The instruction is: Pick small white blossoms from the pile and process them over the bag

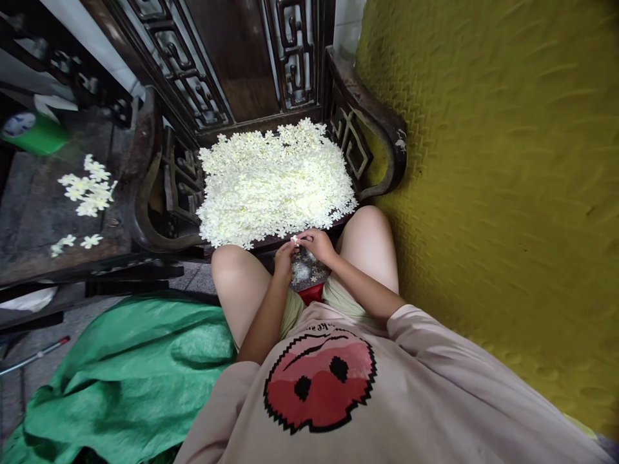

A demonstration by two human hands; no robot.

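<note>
A big heap of small white flowers (275, 183) covers the seat of a dark carved wooden chair (367, 122) in front of me. My left hand (284, 259) and my right hand (316, 243) meet just below the heap's near edge, between my knees. Both are closed in a pinch on one small white flower (294, 240). Under the hands lies a speckled patch with more small flowers (304, 269) between my thighs, above something red.
A dark side table (43, 212) at left carries loose white flowers (89, 187) and a green tape roll (31, 132). A green tarp (130, 367) lies on the floor at lower left. A yellow textured wall (507, 180) fills the right.
</note>
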